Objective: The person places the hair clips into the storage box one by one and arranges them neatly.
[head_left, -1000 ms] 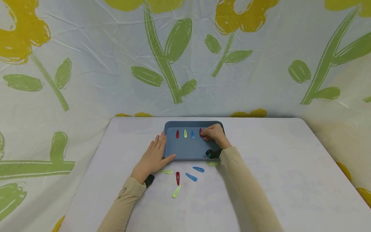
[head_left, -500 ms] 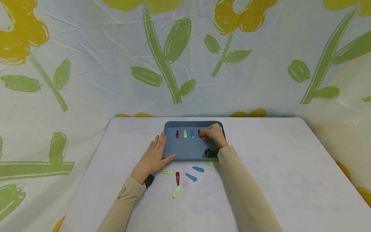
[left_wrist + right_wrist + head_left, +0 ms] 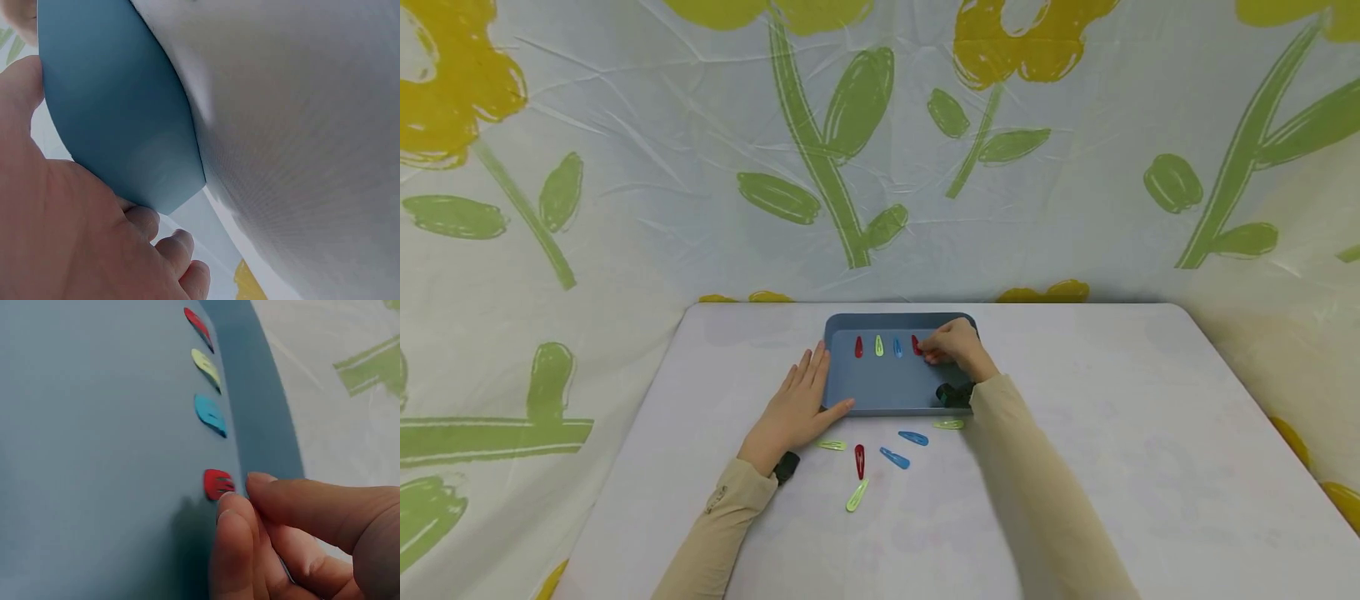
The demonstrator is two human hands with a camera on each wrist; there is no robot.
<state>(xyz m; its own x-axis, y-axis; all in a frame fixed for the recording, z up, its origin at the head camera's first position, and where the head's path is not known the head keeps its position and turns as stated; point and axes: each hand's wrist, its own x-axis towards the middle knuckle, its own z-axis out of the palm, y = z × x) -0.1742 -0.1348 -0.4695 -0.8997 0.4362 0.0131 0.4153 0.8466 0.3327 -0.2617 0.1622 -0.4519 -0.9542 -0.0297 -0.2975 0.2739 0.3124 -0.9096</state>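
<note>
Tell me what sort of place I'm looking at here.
Probably a staged tabletop workspace rather than a lived-in room: a wrinkled flower-print sheet backs a pale table, with a blue-gray tray and small hair clips set out on it.

L hand (image 3: pixel 790 415) blocking tray's (image 3: pixel 883 385) left side, R hand (image 3: pixel 955 344) its far right; loose clips (image 3: pixel 895 457) cluttering the near side; lane running btwn hands over tray's near-mid.
</note>
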